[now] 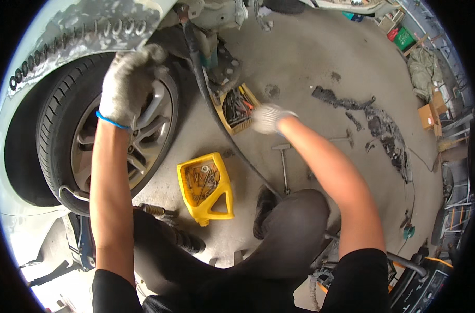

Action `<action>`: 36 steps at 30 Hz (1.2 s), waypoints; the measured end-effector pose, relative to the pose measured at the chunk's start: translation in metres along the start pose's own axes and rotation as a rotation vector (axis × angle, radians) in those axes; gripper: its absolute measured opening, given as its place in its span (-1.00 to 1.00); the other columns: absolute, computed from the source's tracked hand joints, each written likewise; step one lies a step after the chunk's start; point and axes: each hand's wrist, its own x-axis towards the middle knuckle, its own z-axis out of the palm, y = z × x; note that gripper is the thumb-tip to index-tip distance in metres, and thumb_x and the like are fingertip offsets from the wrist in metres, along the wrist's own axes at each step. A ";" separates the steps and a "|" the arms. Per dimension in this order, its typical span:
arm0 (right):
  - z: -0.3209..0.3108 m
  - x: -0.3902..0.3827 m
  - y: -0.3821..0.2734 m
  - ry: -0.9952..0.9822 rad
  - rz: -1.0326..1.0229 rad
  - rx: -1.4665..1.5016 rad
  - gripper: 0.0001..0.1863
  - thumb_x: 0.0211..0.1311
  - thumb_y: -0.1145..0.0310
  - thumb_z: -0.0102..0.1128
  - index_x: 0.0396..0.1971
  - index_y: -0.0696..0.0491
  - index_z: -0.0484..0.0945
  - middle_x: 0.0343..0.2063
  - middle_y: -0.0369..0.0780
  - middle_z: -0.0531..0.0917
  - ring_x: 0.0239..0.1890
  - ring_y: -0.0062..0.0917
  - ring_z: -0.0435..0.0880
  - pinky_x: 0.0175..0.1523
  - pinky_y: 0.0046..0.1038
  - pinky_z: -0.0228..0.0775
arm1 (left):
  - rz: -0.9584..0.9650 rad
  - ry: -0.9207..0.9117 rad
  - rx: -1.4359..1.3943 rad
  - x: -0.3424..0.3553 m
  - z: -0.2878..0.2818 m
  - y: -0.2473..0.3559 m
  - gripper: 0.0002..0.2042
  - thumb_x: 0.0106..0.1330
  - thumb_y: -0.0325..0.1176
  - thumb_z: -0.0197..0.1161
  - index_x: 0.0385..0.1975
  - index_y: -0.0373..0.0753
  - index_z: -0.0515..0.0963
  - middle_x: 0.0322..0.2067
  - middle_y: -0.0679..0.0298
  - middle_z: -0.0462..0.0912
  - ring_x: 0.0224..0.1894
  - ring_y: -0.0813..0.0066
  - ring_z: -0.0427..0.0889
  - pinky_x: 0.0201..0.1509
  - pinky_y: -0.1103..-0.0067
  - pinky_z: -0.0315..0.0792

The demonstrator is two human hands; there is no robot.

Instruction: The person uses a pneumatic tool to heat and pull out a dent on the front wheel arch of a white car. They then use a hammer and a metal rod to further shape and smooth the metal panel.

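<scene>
My left hand (129, 86), in a white work glove, is raised in front of the wheel (155, 124), just under the edge of the car fender (94, 30). Its fingers are curled together; anything between them is too small to make out. Along the scraped bare metal of that fender runs a row of several small rings (43, 54). My right hand (271, 119), gloved too, is smeared by motion at the right side of a wooden box of hand tools (242, 125). Between my hands a thick black cable (210, 104) hangs from the car's front.
A cut-open yellow jug (226, 195) with small metal parts stands before my knees. On the floor lie a T-handled tool (285, 167) and a torn black part (386, 136). A machine (425, 287) is at lower right; cardboard boxes (430, 113) line the far right.
</scene>
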 end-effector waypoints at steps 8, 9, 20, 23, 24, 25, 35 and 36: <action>0.331 0.001 0.001 0.212 0.906 0.779 -0.41 0.27 0.10 0.15 0.26 0.00 0.38 0.09 -0.03 0.59 0.13 -0.13 0.58 0.20 -0.21 0.42 | -0.019 0.198 0.088 -0.019 0.016 0.009 -0.82 0.20 -0.52 0.19 -0.20 -0.24 0.57 -0.35 0.24 0.67 -0.30 0.43 0.65 -0.14 0.45 0.55; 0.345 0.004 -0.019 0.157 0.927 0.799 -0.35 0.27 0.12 0.18 0.33 -0.01 0.32 0.11 -0.05 0.59 0.14 -0.15 0.58 0.20 -0.24 0.43 | -0.007 0.201 0.056 -0.021 0.009 0.012 -0.82 0.19 -0.54 0.18 -0.21 -0.25 0.57 -0.36 0.22 0.66 -0.27 0.39 0.65 -0.11 0.39 0.55; 0.200 -0.091 0.018 0.649 0.443 1.571 -0.85 0.30 0.28 0.06 -0.40 0.03 0.48 -0.62 -0.31 0.51 -0.66 -0.57 0.50 -0.62 -0.41 0.33 | -0.045 0.026 -0.238 -0.011 0.025 -0.012 -0.94 0.27 -0.46 0.05 -0.38 -0.24 0.48 -0.59 0.23 0.50 -0.30 0.25 0.65 -0.15 0.23 0.58; -0.001 -0.174 -0.045 0.636 0.176 1.828 -0.73 0.36 0.12 0.18 -0.23 0.02 0.45 -0.68 -0.36 0.47 -0.76 -0.66 0.40 -0.66 -0.51 0.36 | -0.054 0.095 -0.216 -0.021 0.027 -0.002 -0.92 0.26 -0.38 0.15 -0.44 -0.21 0.46 -0.57 0.27 0.47 -0.24 0.25 0.58 -0.18 0.25 0.56; -0.029 -0.178 -0.047 0.621 0.113 1.892 -0.70 0.36 0.08 0.19 -0.25 0.02 0.46 -0.69 -0.39 0.45 -0.79 -0.68 0.36 -0.70 -0.54 0.32 | -0.059 0.101 -0.233 -0.018 0.027 -0.001 -0.89 0.26 -0.35 0.19 -0.43 -0.21 0.46 -0.55 0.27 0.48 -0.22 0.25 0.56 -0.21 0.26 0.56; -0.058 -0.181 -0.058 0.641 0.011 1.971 -0.73 0.35 0.10 0.19 -0.28 0.00 0.45 -0.70 -0.41 0.43 -0.79 -0.68 0.35 -0.70 -0.54 0.31 | -0.040 -0.064 -0.280 -0.018 0.020 -0.001 -0.93 0.29 -0.37 0.18 -0.31 -0.15 0.46 -0.48 0.29 0.50 -0.18 0.29 0.53 -0.14 0.26 0.53; -0.095 -0.083 -0.248 0.736 -0.382 2.635 -0.68 0.43 0.08 -0.03 -0.44 0.00 0.43 -0.80 -0.46 0.18 -0.84 -0.67 0.11 -0.73 -0.47 0.17 | -0.113 -0.008 -0.303 -0.022 0.014 0.020 -0.80 0.28 -0.34 0.24 -0.14 -0.19 0.48 -0.42 0.32 0.55 -0.39 0.40 0.54 -0.24 0.37 0.51; -0.089 -0.068 -0.261 0.717 -0.356 2.684 -0.66 0.42 0.08 -0.05 -0.41 0.03 0.43 -0.80 -0.45 0.18 -0.84 -0.67 0.09 -0.73 -0.47 0.16 | -0.125 0.005 -0.264 -0.025 0.012 0.025 -0.81 0.28 -0.34 0.24 -0.16 -0.20 0.49 -0.44 0.31 0.55 -0.41 0.40 0.53 -0.26 0.38 0.50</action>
